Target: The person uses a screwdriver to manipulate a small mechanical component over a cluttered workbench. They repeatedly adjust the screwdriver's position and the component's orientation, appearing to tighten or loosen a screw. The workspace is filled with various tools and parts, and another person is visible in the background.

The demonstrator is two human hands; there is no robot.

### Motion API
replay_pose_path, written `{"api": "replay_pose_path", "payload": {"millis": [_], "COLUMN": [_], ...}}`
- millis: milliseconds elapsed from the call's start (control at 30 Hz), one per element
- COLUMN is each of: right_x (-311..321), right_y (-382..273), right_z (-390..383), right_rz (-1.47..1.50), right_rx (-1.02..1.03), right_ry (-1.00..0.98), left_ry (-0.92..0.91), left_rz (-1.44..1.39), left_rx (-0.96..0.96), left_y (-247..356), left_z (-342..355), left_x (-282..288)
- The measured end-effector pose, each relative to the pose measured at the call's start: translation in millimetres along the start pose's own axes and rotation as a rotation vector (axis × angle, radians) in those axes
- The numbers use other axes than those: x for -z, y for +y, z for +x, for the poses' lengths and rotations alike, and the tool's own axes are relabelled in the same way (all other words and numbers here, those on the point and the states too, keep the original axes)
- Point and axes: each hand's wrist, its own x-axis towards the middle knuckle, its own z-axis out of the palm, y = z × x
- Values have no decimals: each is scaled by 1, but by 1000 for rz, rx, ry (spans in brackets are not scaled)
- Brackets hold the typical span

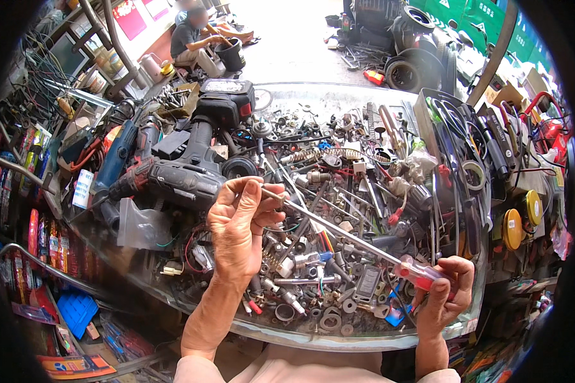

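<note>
A long screwdriver [345,233] with a clear and red handle runs slantwise over the cluttered bench. My right hand [446,295] is closed around the end of its handle, at the right near edge. My left hand [237,220] pinches a small, dull brass-coloured metal piece [273,195] between thumb and fingers. The screwdriver's tip meets this piece or lies right beside it; I cannot tell whether it sits inside. Below both hands lies a heap of loose bolts, washers and spark plugs [289,297].
A black cordless drill [179,179] lies left of my left hand, near a clear plastic bag [140,226]. A metal bin [421,121] of tools and cables stands at the right. Tyres [404,75] and a seated person [195,41] with a black bucket [230,56] are beyond the bench.
</note>
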Motion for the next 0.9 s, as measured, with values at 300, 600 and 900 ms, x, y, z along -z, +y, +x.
{"api": "replay_pose_path", "payload": {"millis": [300, 600, 900], "right_x": [-3, 10, 0], "right_y": [-5, -1, -1], "right_z": [13, 4, 6], "right_rz": [12, 82, 5], "right_rx": [29, -199, -10], "right_ry": [-80, 3, 34], "left_ry": [4, -17, -9], "left_rz": [-29, 13, 18], "left_rx": [30, 43, 32], "left_y": [0, -3, -4], "left_z": [0, -1, -1], "left_x": [3, 3, 2]}}
